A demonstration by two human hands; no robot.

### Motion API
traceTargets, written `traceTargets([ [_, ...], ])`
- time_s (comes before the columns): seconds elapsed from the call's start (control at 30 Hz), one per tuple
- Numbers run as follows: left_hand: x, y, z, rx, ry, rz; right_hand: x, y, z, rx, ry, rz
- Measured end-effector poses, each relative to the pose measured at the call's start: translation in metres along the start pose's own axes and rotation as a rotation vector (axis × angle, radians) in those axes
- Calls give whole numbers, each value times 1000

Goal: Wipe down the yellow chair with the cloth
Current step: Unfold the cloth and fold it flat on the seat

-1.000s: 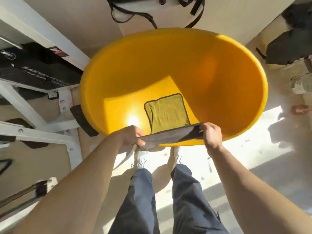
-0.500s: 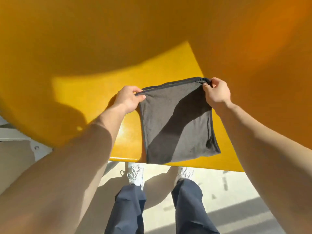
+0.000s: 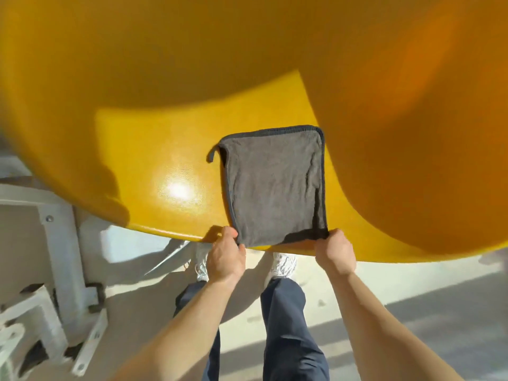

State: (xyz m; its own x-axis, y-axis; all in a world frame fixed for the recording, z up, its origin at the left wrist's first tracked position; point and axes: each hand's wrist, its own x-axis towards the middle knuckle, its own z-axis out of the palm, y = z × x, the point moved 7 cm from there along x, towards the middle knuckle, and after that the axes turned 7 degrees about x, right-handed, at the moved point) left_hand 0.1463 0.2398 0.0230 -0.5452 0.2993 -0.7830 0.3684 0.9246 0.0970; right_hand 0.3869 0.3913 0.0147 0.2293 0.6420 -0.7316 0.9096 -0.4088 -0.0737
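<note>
Since half a second ago the cloth [image 3: 276, 185] has flipped flat onto the yellow chair [image 3: 165, 78] at frame centre, so keep your left hand [image 3: 226, 253] and right hand [image 3: 336, 253] pinching its near corners and drag evenly.

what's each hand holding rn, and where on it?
Both hold the grey cloth, which lies flat on the yellow chair. Left hand pinches its near left corner, right hand its near right corner, at the chair's front rim.
</note>
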Motion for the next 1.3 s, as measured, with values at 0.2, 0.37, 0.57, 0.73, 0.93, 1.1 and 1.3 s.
traceTargets([
  [0.2, 27, 23, -80, -428, 181, -20, 17, -62, -63, 592, 105, -34],
  [0.37, 81, 58, -122, -663, 101, -31, 35, -124, -37, -147, -218, -413],
  [0.57, 109, 60, -121, -702, 87, -81, 31, -94, 18, -293, -116, -580],
  [0.73, 122, 65, -127, -683, 134, -76, 39, -111, -19, 118, -33, -613],
  [0.93, 140, 84, -131, -573, 161, -8, 104, -140, -82, 449, 68, -354],
  [1.1, 156, 97, -132, -190, 351, 35, 129, -180, -83, 223, 258, -381],
  [1.3, 152, 107, -107, 24, 210, 9, 112, -163, -44, 96, 135, -138],
])
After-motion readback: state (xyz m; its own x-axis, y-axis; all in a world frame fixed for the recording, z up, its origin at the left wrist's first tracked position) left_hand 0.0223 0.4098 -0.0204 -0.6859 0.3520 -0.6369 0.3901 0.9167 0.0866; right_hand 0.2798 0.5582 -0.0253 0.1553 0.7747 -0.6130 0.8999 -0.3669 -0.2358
